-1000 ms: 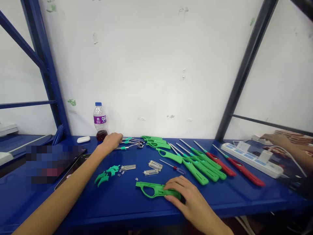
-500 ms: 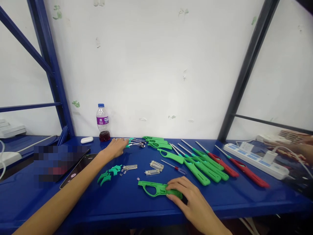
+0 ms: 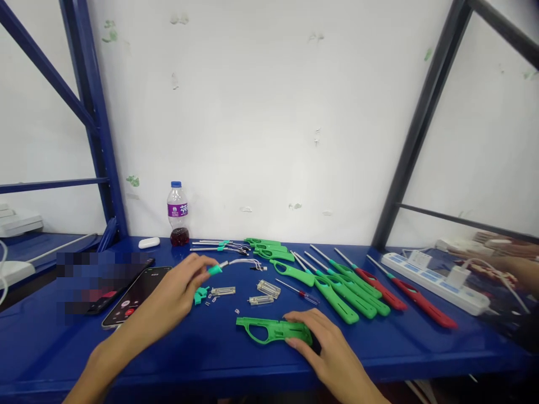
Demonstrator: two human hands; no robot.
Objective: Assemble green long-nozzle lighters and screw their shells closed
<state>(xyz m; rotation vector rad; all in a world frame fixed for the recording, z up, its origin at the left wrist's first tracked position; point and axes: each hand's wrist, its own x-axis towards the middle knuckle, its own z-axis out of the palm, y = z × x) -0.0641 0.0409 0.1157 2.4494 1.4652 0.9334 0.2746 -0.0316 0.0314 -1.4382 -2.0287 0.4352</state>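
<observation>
My left hand (image 3: 185, 283) is closed on a lighter nozzle piece with a teal collar (image 3: 215, 270), raised above the table; thin white wires (image 3: 246, 261) trail from it to the right. My right hand (image 3: 326, 348) has its fingers and thumb closed around the rear end of a green lighter handle half (image 3: 272, 330), which lies with its hollow inside up near the front edge. Clear fuel tanks (image 3: 268, 288), teal triggers (image 3: 201, 294) and tiny metal parts (image 3: 214, 299) lie between the hands. More nozzle pieces (image 3: 219, 243) rest behind my left hand.
Several green lighters (image 3: 337, 300) and red ones (image 3: 425, 303) lie at the right, with a screwdriver (image 3: 301, 292) beside them. A power strip (image 3: 438, 283), a drink bottle (image 3: 178, 219), a white case (image 3: 149, 243) and a phone (image 3: 141, 292) stand around. Another person's arm (image 3: 514, 272) shows at far right.
My left hand has come back from the nozzle pieces at the rear, bringing one with its wires toward me. My right hand stays on the green handle half.
</observation>
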